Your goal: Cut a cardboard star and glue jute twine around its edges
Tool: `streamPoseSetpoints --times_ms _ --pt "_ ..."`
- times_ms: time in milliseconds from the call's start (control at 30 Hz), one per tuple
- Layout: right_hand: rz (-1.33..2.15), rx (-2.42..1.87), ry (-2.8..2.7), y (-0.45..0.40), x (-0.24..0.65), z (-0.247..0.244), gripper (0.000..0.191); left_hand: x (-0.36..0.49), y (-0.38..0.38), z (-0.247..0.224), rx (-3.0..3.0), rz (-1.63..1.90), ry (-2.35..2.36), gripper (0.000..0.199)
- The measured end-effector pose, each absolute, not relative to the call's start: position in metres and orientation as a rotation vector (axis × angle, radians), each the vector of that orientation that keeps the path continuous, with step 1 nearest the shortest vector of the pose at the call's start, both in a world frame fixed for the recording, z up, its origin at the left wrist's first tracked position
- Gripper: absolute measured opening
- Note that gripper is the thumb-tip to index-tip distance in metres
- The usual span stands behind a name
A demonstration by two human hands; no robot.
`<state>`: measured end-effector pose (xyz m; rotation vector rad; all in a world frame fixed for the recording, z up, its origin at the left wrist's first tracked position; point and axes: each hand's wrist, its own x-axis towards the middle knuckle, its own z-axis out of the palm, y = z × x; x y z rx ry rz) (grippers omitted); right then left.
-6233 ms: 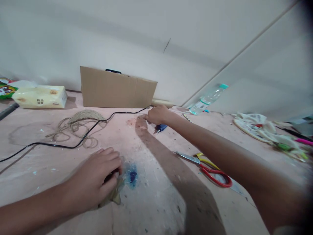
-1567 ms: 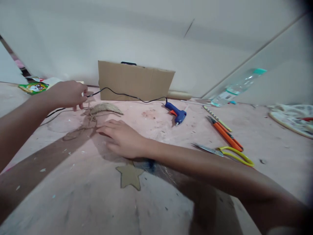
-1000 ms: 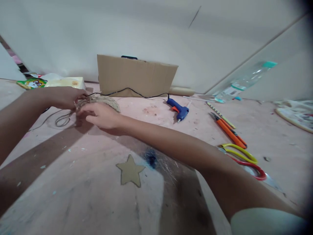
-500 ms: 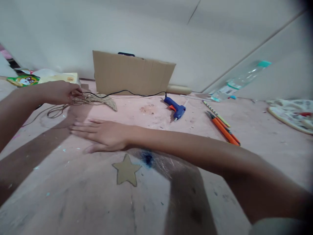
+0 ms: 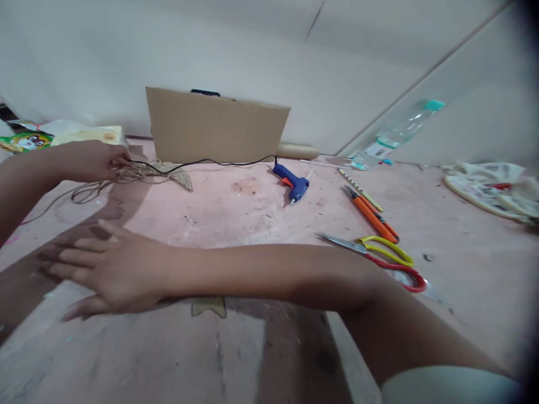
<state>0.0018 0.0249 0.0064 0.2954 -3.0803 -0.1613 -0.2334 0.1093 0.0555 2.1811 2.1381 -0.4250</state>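
Observation:
My left hand (image 5: 99,161) is closed in a pinch at the far left, with the black cord (image 5: 202,161) of a blue glue gun (image 5: 293,184) at its fingertips. A loose heap of twine (image 5: 143,173) lies under and beside that hand, next to a braided piece (image 5: 182,178). My right hand (image 5: 122,269) is stretched across the table, palm down, fingers spread and holding nothing. Its forearm covers most of a cardboard star (image 5: 209,306); only the lower points show. Scissors (image 5: 370,249) with yellow and red handles lie beyond the forearm.
A cardboard sheet (image 5: 214,126) leans against the wall. To the right are orange cutters (image 5: 373,216), a patterned strip (image 5: 360,189), a clear bottle (image 5: 391,137) and a cloth in a hoop (image 5: 497,188). A green packet (image 5: 31,141) and pale box (image 5: 90,136) stand back left.
My right hand has swept left and nearer to me, its forearm now over the star. The scissors have come into sight. My left hand keeps its pinch beside the twine.

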Motion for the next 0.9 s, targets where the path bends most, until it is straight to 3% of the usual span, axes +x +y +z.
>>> streamPoseSetpoints --times_ms 200,467,633,767,900 --pt "0.032 -0.029 -3.128 0.039 0.022 -0.003 0.088 -0.229 0.110 0.059 2.105 -0.512 2.142 0.038" --pt "0.209 -0.478 -3.093 0.097 0.120 -0.005 0.079 -0.224 0.107 0.059 2.067 -0.548 2.190 0.038" --pt "0.223 -0.314 -3.102 0.057 0.080 0.002 0.092 -0.220 0.107 0.059 2.043 -0.567 2.228 0.037" --pt "-0.038 -0.008 -3.099 0.009 0.025 0.003 0.087 -0.221 0.108 0.059 2.046 -0.561 2.226 0.037" --pt "-0.053 -0.109 -3.096 0.006 0.002 -0.005 0.080 -0.224 0.108 0.058 2.049 -0.550 2.231 0.036"
